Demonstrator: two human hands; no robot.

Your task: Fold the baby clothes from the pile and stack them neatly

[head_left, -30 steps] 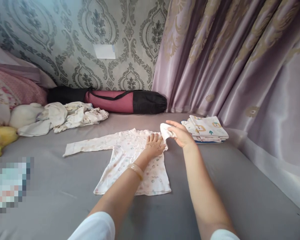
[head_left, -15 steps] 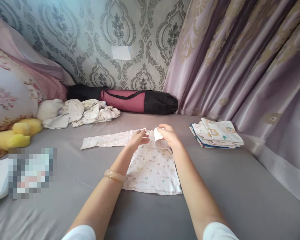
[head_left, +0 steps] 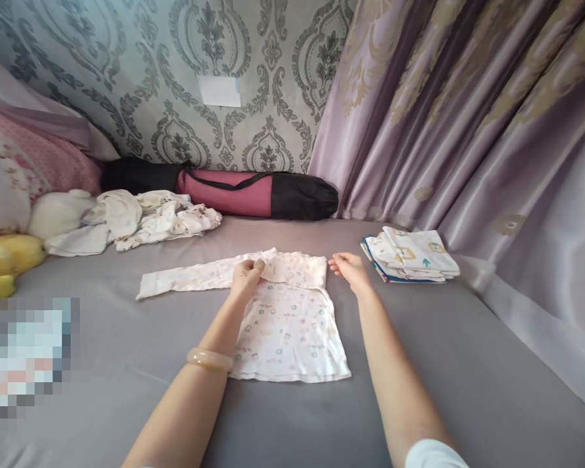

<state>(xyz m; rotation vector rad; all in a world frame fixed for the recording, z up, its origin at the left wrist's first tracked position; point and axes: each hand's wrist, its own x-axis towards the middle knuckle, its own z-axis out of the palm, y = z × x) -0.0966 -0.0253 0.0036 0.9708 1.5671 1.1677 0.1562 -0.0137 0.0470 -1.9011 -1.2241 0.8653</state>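
Note:
A small white shirt with a faint print [head_left: 292,331] lies flat on the grey sheet. One sleeve stretches out to the left, while the right sleeve is folded across the upper part of the shirt. My left hand [head_left: 247,276], below a bangle on the wrist, pinches the end of the folded sleeve near the shirt's upper left. Just off the shirt's upper right corner is my right hand [head_left: 351,270], its fingers slightly curled but apart, holding nothing.
A stack of folded printed clothes [head_left: 412,257] sits to the right. Crumpled clothes [head_left: 160,218], a yellow plush toy [head_left: 14,253] and a white plush [head_left: 58,211] lie at the left. A black and pink long bag [head_left: 224,195] runs along the wall.
The right sleeve has been laid leftward across the shirt. My left hand has closed on its end; my right hand has let go and moved right. The camera view has shifted slightly.

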